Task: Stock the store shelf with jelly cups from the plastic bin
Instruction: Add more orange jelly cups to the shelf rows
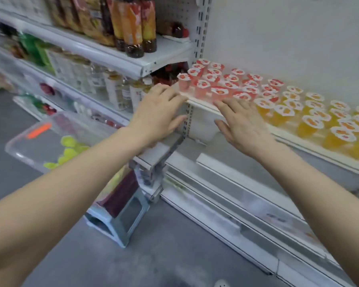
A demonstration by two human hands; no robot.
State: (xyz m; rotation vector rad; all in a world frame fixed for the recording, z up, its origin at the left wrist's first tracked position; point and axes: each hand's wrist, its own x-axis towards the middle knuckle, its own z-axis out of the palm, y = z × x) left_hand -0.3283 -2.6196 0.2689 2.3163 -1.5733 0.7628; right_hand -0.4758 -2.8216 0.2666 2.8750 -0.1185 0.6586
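Shelf [199,102] mid-frame: red jelly cups [214,81] packed at its left end, orange jelly cups [319,121] filling the right.

Plastic bin [19,139] is near left, perched on a step stool [124,214], with green jelly cups [71,148] left inside.

Both hands empty. Left hand [160,112]: fingers straight and pressed together, tips on the shelf lip just left of the red block. Right hand [240,121]: fingers straight, slightly spread, tips touching the front red row, thumb hanging below the lip.

Risks, as I read it:
- The front red row sits right at the lip, so a sideways nudge could tip cups off the edge.
- The leftmost red cup is at the shelf end with nothing to stop it.
- The left forearm passes over the bin, so a bump could shift it on the stool.
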